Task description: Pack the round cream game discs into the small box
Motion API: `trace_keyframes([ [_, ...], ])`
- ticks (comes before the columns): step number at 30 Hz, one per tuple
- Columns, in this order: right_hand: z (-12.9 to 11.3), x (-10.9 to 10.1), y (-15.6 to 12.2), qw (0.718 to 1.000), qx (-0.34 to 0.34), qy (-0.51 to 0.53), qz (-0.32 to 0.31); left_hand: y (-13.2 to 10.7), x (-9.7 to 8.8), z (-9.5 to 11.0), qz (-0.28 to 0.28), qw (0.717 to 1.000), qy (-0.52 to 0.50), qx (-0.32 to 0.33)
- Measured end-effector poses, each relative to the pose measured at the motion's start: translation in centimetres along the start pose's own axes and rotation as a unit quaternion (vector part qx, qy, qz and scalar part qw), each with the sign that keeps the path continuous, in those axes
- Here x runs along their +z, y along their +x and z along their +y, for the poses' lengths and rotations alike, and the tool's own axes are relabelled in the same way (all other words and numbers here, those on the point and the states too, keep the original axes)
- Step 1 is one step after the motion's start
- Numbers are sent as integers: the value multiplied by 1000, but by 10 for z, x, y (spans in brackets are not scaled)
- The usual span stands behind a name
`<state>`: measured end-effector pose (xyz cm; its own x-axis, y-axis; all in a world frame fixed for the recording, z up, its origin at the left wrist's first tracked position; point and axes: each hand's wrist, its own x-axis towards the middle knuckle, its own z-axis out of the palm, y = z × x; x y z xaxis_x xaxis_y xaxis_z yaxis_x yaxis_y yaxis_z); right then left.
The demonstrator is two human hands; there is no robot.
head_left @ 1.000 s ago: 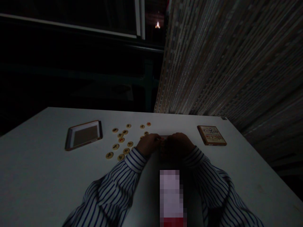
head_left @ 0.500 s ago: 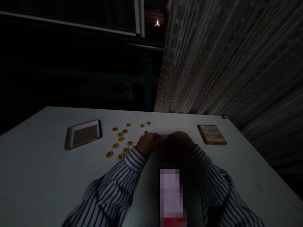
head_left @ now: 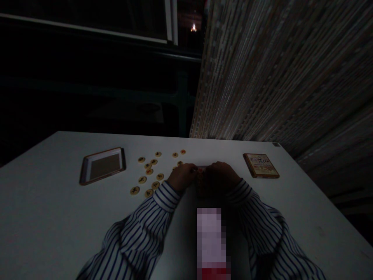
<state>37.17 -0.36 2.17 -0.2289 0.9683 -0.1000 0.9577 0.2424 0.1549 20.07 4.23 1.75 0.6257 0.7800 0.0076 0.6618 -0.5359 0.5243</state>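
Got striped sleeves [head_left: 142, 233] in from seven and five o'clock. Got left hand [head_left: 183, 177] and right hand [head_left: 223, 175] at a dark box [head_left: 201, 193] mid-worktop [head_left: 52, 217]; fingers [head_left: 192, 168] look curled, can't tell whether apart or clamped, too dark. From box: can see loose pieces [head_left: 149, 171] nine to eleven o'clock, open tray [head_left: 105, 166] farther out at nine, case [head_left: 261, 166] at three. Beyond worktop: curtain [head_left: 233, 85] at one, small light [head_left: 194, 28] at twelve.

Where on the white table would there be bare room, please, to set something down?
The table is bare in front of the open tray, left of the left sleeve, and between the right hand and the flat box. It is crowded around the round pieces and left hand.
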Motion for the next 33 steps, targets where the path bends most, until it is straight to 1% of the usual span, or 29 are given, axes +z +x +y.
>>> trace_keyframes([
  [5, 0, -2, 0, 1000, -7, 3, -5, 1, 1, -1, 1, 1000, 3, 6],
  [12, -1, -1, -1, 1000, 1, -2, -11, 2, 3, -2, 0, 1000, 10, 9],
  [18, -1, -1, -1, 1000, -5, 0, -1, 2, 1, 0, -8, 1000, 5, 4],
  [23, 0, -6, -2, 1000, -7, 4, -14, 1, 1, 0, -10, 1000, 2, -1],
  [28, 5, -16, -4, 1000, 11, -4, 12, 0, 0, 0, 8, 1000, -2, 2],
  [33, 7, -19, -5, 999, 38, -20, 29, 0, -4, 2, 22, 1000, -6, 5],
])
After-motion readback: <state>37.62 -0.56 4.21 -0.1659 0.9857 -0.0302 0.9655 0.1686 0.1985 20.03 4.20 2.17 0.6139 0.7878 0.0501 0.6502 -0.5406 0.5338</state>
